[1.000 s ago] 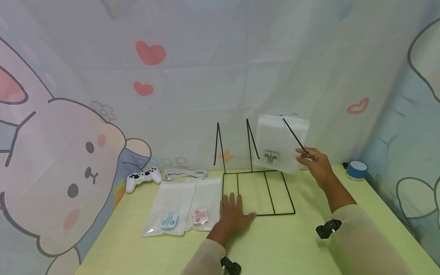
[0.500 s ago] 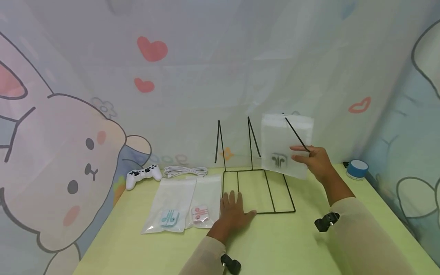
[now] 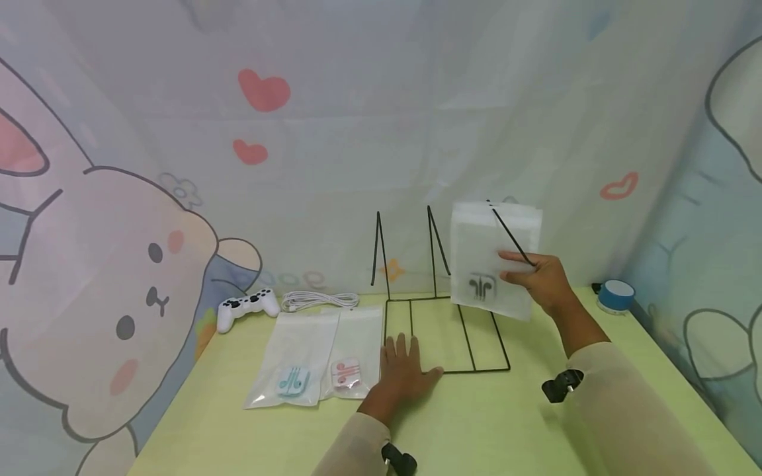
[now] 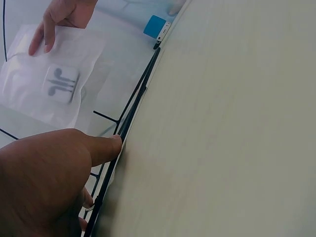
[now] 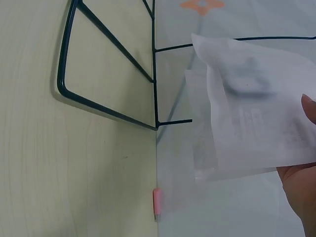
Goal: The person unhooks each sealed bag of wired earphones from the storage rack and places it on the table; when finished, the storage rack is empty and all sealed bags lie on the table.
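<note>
In the head view, a black wire display rack (image 3: 474, 371) stands on the table, with several upright prongs at its back. A translucent zip bag (image 3: 467, 244) with a case of dark earphones (image 3: 482, 287) hangs at the right prong (image 3: 513, 238). My right hand (image 3: 544, 281) holds the bag's right edge, two fingers across its front near the prong's tip. In the right wrist view, a fingertip (image 5: 309, 108) shows on the bag's other side. My left hand (image 3: 405, 373) lies spread on the rack's front-left corner; its thumb touches the front wire in the left wrist view.
Two zip bags lie left of the rack, one with blue earphones (image 3: 293, 381), one with pink earphones (image 3: 346, 373). Behind them are a coiled white cable (image 3: 319, 301) and a white game controller (image 3: 247, 309). A blue round object (image 3: 616, 295) stands far right. A printed cloth (image 3: 333, 152) backs the table.
The bag has shifted slightly right, and its bottom edge hangs lower. My right hand's fingers have moved left from the bag's edge onto its front. The left hand keeps its place.
</note>
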`<act>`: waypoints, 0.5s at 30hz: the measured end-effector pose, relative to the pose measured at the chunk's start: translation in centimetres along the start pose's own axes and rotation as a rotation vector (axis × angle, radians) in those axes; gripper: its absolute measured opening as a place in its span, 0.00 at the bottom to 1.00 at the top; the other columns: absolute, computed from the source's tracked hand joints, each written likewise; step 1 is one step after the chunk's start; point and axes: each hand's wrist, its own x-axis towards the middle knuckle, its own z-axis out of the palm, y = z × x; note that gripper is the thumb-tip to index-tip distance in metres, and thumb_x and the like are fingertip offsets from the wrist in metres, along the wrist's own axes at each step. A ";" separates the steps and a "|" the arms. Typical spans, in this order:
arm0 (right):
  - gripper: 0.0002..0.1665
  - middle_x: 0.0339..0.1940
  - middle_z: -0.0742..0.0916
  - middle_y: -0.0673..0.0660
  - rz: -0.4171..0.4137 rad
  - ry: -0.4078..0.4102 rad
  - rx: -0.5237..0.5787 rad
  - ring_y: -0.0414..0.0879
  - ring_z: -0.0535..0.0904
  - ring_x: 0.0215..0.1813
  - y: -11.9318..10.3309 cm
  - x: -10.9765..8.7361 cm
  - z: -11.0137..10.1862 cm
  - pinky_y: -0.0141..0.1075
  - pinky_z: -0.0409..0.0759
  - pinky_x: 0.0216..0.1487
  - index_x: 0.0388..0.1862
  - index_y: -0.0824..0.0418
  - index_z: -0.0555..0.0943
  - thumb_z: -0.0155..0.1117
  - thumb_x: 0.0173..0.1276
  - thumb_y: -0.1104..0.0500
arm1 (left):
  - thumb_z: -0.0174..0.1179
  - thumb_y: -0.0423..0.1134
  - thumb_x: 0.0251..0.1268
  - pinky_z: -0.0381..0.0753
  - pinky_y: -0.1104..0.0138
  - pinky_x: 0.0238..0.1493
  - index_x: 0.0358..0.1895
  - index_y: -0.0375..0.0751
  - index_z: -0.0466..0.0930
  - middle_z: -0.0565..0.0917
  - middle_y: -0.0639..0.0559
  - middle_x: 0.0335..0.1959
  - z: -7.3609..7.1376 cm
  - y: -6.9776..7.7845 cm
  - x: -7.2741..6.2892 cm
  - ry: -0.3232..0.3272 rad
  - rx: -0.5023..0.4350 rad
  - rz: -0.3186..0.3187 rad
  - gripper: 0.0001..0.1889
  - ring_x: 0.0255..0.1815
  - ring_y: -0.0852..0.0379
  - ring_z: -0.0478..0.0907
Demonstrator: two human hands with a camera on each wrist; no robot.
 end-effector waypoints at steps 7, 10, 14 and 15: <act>0.33 0.76 0.83 0.65 0.006 0.020 -0.034 0.36 0.82 0.62 -0.3 0.0 -0.6 0.25 0.86 0.49 0.71 0.59 0.85 0.83 0.68 0.58 | 0.55 0.67 0.78 0.43 0.33 0.89 0.88 0.34 0.55 0.53 0.31 0.90 0.5 -0.6 0.7 0.012 -0.007 0.003 0.50 0.91 0.25 0.43; 0.34 0.76 0.82 0.65 0.004 0.012 -0.056 0.30 0.80 0.58 -0.5 -0.2 -0.9 0.25 0.86 0.49 0.72 0.58 0.84 0.83 0.67 0.58 | 0.56 0.68 0.77 0.44 0.33 0.89 0.88 0.34 0.56 0.54 0.30 0.90 0.7 -0.7 0.8 0.019 -0.009 0.008 0.50 0.91 0.25 0.44; 0.33 0.74 0.84 0.64 -0.016 0.005 -0.077 0.29 0.82 0.55 -0.8 -0.6 -1.5 0.26 0.87 0.48 0.70 0.59 0.85 0.83 0.67 0.58 | 0.56 0.68 0.77 0.45 0.33 0.89 0.88 0.35 0.55 0.54 0.31 0.90 0.8 -0.7 0.8 0.017 -0.013 0.007 0.51 0.91 0.25 0.44; 0.32 0.73 0.85 0.62 -0.027 0.004 -0.082 0.28 0.83 0.54 -0.9 -0.7 -1.6 0.27 0.87 0.48 0.70 0.59 0.85 0.83 0.67 0.58 | 0.56 0.69 0.77 0.45 0.33 0.89 0.88 0.35 0.55 0.53 0.31 0.90 0.8 -0.7 0.9 0.016 -0.012 0.007 0.51 0.91 0.25 0.44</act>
